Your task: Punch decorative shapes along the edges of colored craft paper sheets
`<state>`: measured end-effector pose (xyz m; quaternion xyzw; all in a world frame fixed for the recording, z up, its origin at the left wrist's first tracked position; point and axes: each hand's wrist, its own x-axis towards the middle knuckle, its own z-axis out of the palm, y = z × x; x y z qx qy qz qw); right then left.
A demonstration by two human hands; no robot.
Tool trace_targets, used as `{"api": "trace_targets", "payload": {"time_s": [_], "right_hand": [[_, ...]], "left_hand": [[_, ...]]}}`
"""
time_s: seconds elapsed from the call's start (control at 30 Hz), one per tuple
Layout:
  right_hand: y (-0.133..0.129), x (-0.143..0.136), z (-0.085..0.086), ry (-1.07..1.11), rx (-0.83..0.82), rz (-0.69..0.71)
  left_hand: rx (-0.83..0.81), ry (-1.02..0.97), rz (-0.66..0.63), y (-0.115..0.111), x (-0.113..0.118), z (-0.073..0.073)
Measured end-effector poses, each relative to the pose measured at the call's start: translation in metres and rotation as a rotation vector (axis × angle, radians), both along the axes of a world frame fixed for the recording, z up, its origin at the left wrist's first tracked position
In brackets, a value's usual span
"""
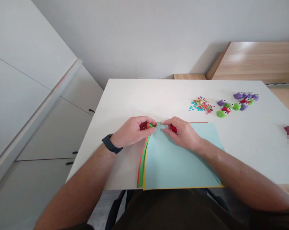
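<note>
Tabletop (127, 99): coloured sheets (183, 163) stacked before me, pale blue uppermost.
My left grip (132, 129) pinches their far left corner, apparently to keep the layers together; my right grip (184, 132) folds its lower fingers around a red object (173, 128), thumb and forefinger parted by the far edge, presumably to leave those tips free. Figures (237, 106) and confetti (202, 104) lie beyond, rightward, apart from the sheets.

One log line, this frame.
left hand: pinching corner of layered paper sheets, pale blue topmost | right hand: holding small red object | back right: multicoloured confetti pile; purple, green, red eyed figures
</note>
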<state>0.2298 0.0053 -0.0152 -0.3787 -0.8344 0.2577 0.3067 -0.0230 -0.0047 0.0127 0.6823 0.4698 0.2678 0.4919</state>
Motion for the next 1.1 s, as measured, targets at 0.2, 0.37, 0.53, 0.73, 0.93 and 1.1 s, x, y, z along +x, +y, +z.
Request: {"api": "trace_targets", "payload": {"time_s": [0.2, 0.37, 0.53, 0.73, 0.93, 1.1], "right_hand": [[-0.0007, -0.0010, 0.0020, -0.016, -0.010, -0.005], [-0.0009, -0.0007, 0.0020, -0.017, -0.004, 0.020], [-0.0010, -0.0001, 0.0000, -0.009, 0.010, 0.052], [-0.0010, 0.0001, 0.0003, 0.007, 0.024, 0.057], [-0.0008, 0.0002, 0.0009, 0.025, 0.041, 0.038], [-0.0008, -0.0001, 0.0008, 0.051, 0.053, 0.025]], "left_hand": [[0.020, 0.064, 0.051, 0.0004, 0.0012, 0.0003], [0.028, 0.077, 0.091, -0.0004, 0.0040, 0.0003], [-0.014, 0.011, 0.066, -0.0021, 0.0072, -0.0007], [-0.033, -0.027, 0.060, -0.0021, 0.0067, 0.0002], [-0.015, 0.004, 0.060, -0.0024, 0.0070, 0.0033], [-0.001, 0.017, 0.064, -0.0015, 0.0075, 0.0026]]}}
